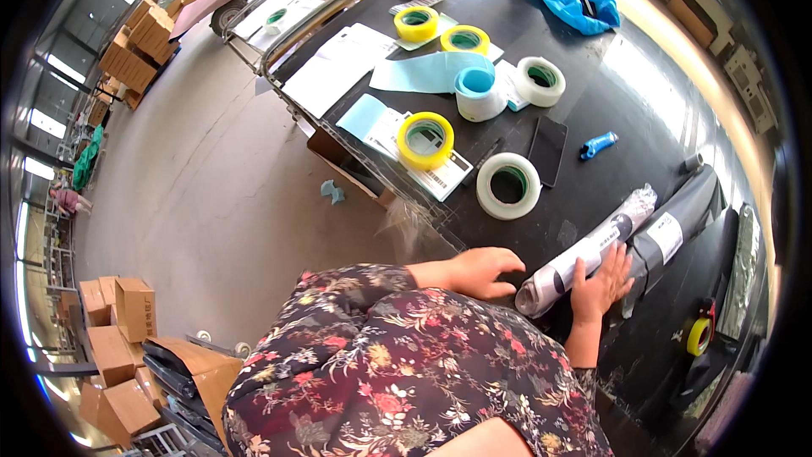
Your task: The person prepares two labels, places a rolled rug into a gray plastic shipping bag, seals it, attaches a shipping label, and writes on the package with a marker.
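Observation:
A rolled sheet in clear plastic wrap, pale with dark patches and a label, lies slantwise on the black table near its front edge. My right hand rests on its near side, fingers stretched and spread. Just left of the roll's near end is my left hand, its fingers loosely bent and apart, with nothing seen in it. Beside the roll, to the right, lies a dark grey wrapped package with a white label. A roll of clear tape lies beyond my hands.
Farther back are yellow tape rolls, a light-blue label roll, a phone, a blue cutter and a blue plastic bag. A tape dispenser lies at right. Cardboard boxes stand on the floor at left.

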Demonstrator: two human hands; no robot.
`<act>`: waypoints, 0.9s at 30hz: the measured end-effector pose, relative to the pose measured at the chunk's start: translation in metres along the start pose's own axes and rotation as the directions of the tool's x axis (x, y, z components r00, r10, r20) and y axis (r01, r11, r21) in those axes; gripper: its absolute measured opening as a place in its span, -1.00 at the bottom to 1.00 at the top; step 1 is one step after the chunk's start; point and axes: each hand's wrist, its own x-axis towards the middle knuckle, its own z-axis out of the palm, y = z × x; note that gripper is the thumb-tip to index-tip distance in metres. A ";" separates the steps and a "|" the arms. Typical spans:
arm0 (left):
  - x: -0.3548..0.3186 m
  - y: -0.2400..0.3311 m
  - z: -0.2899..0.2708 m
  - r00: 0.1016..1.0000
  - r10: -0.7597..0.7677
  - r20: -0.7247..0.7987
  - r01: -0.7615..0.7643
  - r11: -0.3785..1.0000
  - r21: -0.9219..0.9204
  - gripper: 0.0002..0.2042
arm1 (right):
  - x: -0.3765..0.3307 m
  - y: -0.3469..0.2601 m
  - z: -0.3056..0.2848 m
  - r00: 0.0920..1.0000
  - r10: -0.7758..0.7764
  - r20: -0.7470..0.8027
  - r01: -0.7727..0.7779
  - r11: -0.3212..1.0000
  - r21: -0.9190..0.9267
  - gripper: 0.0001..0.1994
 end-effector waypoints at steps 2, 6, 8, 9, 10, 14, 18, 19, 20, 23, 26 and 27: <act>-0.025 -0.004 -0.019 0.999 -0.013 -0.036 0.014 1.000 0.013 -0.64 | 0.005 -0.007 -0.002 0.990 0.050 0.133 -0.050 0.999 -0.006 -0.19; -0.068 -0.020 -0.078 0.982 -0.074 -0.174 0.092 0.991 0.097 -0.68 | 0.002 0.004 0.013 1.000 0.003 -0.012 -0.002 0.999 0.048 -0.25; -0.085 -0.036 -0.115 0.944 -0.099 -0.316 0.148 0.979 0.137 -0.72 | -0.001 0.002 0.009 0.997 0.066 -0.028 -0.064 0.994 0.085 -0.26; -0.091 -0.047 -0.135 0.910 -0.125 -0.395 0.192 0.972 0.136 -0.74 | -0.001 -0.002 0.003 0.994 0.099 -0.037 -0.095 0.990 0.100 -0.26; -0.099 -0.064 -0.155 0.884 -0.062 -0.463 0.210 0.938 0.275 -0.75 | 0.000 -0.018 -0.009 0.990 0.065 -0.121 -0.048 0.990 0.133 -0.36; -0.112 -0.120 -0.228 0.858 0.157 -0.489 0.240 0.719 0.652 -0.75 | 0.012 -0.110 -0.047 0.963 -0.022 -0.267 0.165 0.833 0.528 -0.57; -0.121 -0.164 -0.265 0.921 0.200 -0.335 0.119 0.675 0.729 -0.75 | 0.025 -0.242 -0.055 0.943 -0.284 -0.175 0.329 0.700 0.634 -0.60; -0.118 -0.174 -0.267 0.934 0.201 -0.294 0.084 0.679 0.730 -0.74 | 0.028 -0.269 -0.045 0.929 -0.328 -0.171 0.353 0.650 0.673 -0.62; -0.115 -0.179 -0.270 0.946 0.203 -0.254 0.049 0.683 0.729 -0.73 | 0.030 -0.291 -0.032 0.909 -0.386 -0.155 0.392 0.669 0.632 -0.62; -0.112 -0.188 -0.280 0.968 0.194 -0.159 -0.024 0.704 0.710 -0.70 | 0.039 -0.344 -0.001 0.874 -0.483 -0.054 0.430 0.717 0.549 -0.56; -0.117 -0.196 -0.287 0.973 0.188 -0.132 -0.045 0.721 0.692 -0.67 | 0.047 -0.378 0.021 0.848 -0.530 -0.001 0.481 0.769 0.422 -0.53; -0.118 -0.199 -0.289 0.973 0.189 -0.133 -0.047 0.725 0.687 -0.67 | 0.048 -0.385 0.028 0.849 -0.528 0.007 0.485 0.785 0.385 -0.52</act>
